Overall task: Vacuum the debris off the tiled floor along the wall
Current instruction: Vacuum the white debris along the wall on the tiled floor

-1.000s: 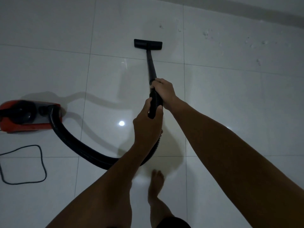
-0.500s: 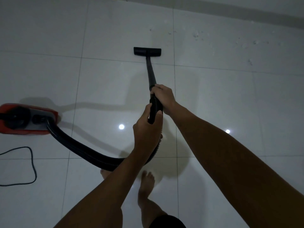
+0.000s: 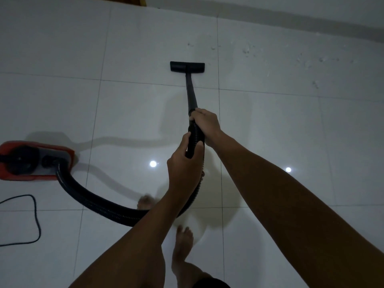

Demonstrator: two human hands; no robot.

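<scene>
Bare feet: one foot is seen nearest the camera, below the hands; the toes of a second foot are seen blurred beside the hose.

Left hand: the nearer grip. Fingers and thumb are curled round the ribbed hose just where it meets the wand, thumb on the near-left side. The grip is closed tight on the hose; no gap is shown.

Right hand: the farther grip, just beyond the left and almost touching it. Its fingers are wrapped over the top end of the wand, at the collar joining wand and hose. The grip is closed fully round the tube.

Hose: it is led down from the left grip, looped behind the left forearm, and run to the left into the red canister, which is set on the floor well to the left of both grips. A black power cord is laid in a loop nearer than the canister.

Wand: it is extended straight away from the right grip, to the floor head, laid flat on the tiled floor.

Debris: small pale specks are scattered beyond the floor head and to its right, far from both grips, along the foot of the wall. The head is set short of the specks, not touching them.
</scene>
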